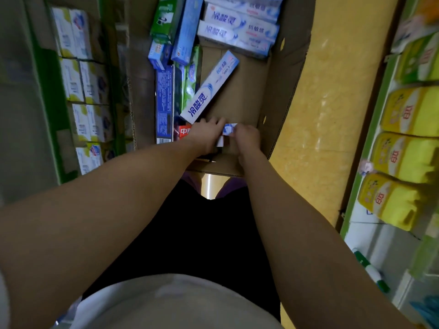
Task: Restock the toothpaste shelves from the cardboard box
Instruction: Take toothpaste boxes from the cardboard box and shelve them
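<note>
1. Between both hands, low in the cardboard box, the left hand and right hand pinch a small blue-white toothpaste carton, mostly hidden, so its long axis cannot be told.
2. Just beyond the left hand, a long white-blue carton lies diagonally, far end pointing up-right.
3. Farther on, stacked white cartons and blue-green ones fill the box.

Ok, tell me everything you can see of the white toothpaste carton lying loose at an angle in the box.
The white toothpaste carton is a long, slim cardboard pack, white and pale blue with large blue Chinese lettering and a swirl. It looks sealed and undented. It lies flat but diagonal on the bare floor of the cardboard box, its near end by the left hand, whose fingertips seem to touch it. Its left edge rests against the green cartons.
</note>
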The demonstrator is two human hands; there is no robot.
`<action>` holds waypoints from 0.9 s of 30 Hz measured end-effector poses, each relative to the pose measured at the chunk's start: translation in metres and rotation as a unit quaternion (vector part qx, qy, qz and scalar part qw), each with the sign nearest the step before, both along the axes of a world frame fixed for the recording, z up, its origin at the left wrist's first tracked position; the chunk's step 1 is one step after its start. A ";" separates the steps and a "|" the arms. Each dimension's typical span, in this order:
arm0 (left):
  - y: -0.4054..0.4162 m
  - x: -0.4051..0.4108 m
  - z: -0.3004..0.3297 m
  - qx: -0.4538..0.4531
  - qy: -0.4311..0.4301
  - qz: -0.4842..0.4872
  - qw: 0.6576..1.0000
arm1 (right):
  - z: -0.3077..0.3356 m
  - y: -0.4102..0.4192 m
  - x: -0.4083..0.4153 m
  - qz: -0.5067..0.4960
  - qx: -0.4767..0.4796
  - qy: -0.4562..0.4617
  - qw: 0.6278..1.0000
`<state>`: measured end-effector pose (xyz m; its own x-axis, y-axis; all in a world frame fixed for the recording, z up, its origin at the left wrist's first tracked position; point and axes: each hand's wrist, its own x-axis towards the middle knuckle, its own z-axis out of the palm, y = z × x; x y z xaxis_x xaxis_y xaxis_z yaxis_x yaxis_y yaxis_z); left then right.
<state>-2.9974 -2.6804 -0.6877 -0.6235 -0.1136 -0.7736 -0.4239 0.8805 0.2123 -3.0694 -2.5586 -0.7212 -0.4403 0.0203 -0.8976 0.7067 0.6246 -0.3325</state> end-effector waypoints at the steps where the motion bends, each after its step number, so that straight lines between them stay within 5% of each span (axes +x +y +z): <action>1: -0.001 -0.001 0.009 0.006 0.010 0.032 0.999 | 0.012 -0.002 -0.005 0.009 -0.011 0.015 1.000; 5: -0.003 -0.011 0.057 0.042 0.087 0.205 0.974 | 0.081 -0.016 -0.023 -0.018 -0.069 0.117 0.991; 8: 0.001 -0.012 0.090 0.072 0.162 0.342 0.923 | 0.118 -0.014 -0.034 -0.031 -0.099 0.134 0.985; 16: -0.001 0.021 0.193 0.068 0.266 0.600 0.752 | 0.227 -0.025 -0.030 0.117 -0.208 0.039 0.970; 23: -0.002 0.067 0.228 0.109 0.322 0.780 0.526 | 0.270 -0.027 0.015 0.340 -0.207 -0.056 0.915; 27: -0.003 0.100 0.249 0.115 0.349 0.798 0.477 | 0.289 -0.037 0.044 0.405 -0.249 -0.044 0.879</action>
